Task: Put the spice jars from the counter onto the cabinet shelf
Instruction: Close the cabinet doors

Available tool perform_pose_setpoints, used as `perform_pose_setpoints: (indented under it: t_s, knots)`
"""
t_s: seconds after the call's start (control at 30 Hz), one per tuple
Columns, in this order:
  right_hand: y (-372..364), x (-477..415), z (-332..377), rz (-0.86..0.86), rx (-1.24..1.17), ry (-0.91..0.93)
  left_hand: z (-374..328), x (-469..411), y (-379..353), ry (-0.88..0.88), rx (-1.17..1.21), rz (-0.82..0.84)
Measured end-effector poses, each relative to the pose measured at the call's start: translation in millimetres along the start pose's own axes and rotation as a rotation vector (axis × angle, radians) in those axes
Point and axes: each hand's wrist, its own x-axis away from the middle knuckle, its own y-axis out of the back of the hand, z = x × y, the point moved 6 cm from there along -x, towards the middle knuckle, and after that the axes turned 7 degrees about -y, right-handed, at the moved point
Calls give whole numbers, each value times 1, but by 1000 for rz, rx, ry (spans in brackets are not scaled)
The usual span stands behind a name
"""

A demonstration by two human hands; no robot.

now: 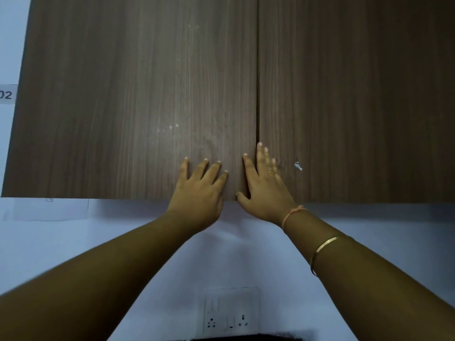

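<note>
At nine o'clock, a white label (6, 94) on the pale wall (73, 242) reads "02". A brown wood-grain cabinet (123, 70) fills the upper view, its doors closed over the hidden shelf. The left hand (199, 190) lies flat low on the left door (110, 143), fingers spread, straight, gripping nothing. The right hand (264, 190) presses flat across the seam (257, 94), fingers straight, holding nothing. At six o'clock is a socket plate (230, 313).
</note>
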Motion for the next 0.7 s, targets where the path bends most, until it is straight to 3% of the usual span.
perform_pose_setpoints:
  t_s: [0.3, 0.7]
  knots:
    - [18, -6, -9, 19, -20, 55, -3, -23, 23, -12, -18, -39]
    - [38, -16, -10, -45, 202, 176, -17, -54, 36, 56, -12, -3]
